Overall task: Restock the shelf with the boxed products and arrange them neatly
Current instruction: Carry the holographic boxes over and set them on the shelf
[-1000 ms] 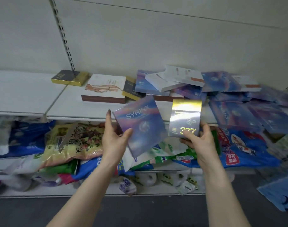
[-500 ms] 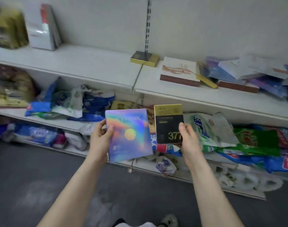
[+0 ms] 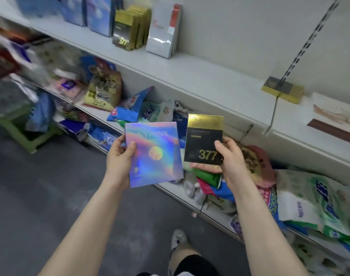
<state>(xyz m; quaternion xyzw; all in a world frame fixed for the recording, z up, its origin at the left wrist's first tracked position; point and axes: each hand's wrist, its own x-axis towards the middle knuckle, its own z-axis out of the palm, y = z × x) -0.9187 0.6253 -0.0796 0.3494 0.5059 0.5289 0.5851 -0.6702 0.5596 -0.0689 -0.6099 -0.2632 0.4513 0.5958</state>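
Holographic box [image 3: 153, 154] gripped by the left hand [image 3: 119, 159] and black-and-gold box [image 3: 205, 138] gripped by the right hand [image 3: 230, 156] are not yet on the shelf [image 3: 200, 80], where an upright row [image 3: 128, 30] stands and flat boxes [image 3: 281, 90] wait.

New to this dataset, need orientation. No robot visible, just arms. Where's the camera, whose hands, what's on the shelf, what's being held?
No machine here: a person works bare-handed, and one wide-angle camera on their head looks down at both arms. The left hand grips a holographic SYRINX box; the right hand holds a black-and-gold 377 box. On the white upper shelf more 377 boxes, blue boxes and a white-and-red box stand upright, and a gold-edged box lies flat farther right. Printed bags crowd the lower shelf.
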